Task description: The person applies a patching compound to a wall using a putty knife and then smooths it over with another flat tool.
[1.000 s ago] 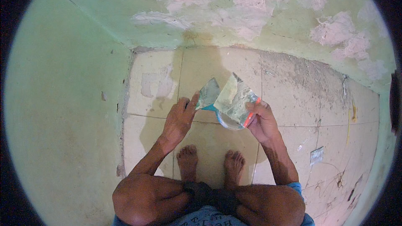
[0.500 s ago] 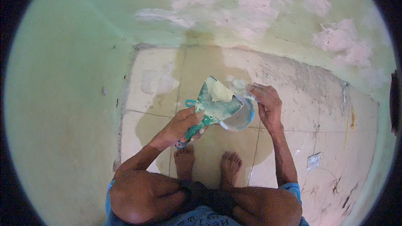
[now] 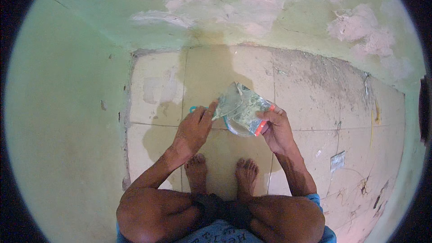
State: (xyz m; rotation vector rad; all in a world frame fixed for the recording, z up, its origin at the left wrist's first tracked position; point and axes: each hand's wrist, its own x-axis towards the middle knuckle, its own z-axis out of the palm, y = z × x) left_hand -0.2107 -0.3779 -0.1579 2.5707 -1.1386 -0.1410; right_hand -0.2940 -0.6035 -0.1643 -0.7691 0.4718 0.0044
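Observation:
My left hand (image 3: 195, 128) is closed round a putty knife (image 3: 228, 101), whose handle the fingers hide. Its triangular, smeared blade lies against a flat rectangular scraper (image 3: 252, 108) coated with pale green putty. By its orange-red edge, my right hand (image 3: 275, 123) grips this scraper, thumb on top. Both tools are held over a round tub (image 3: 238, 129) with a pale rim, which they mostly cover. A small teal loop (image 3: 193, 109) shows beside my left fingers; what it belongs to is hidden.
Ahead rises a green wall (image 3: 288, 29) with pinkish-white filler patches (image 3: 355, 24); another green wall (image 3: 72, 121) stands at left. My bare feet (image 3: 245, 173) are on the tiled floor (image 3: 306, 162) behind the tub. A small silvery packet (image 3: 337, 161) and dirt lie at right.
My left hand has turned the putty knife over toward the scraper, and the putty lump on its blade no longer shows. My right hand has moved lower and inward; its scraper now shows clearly.

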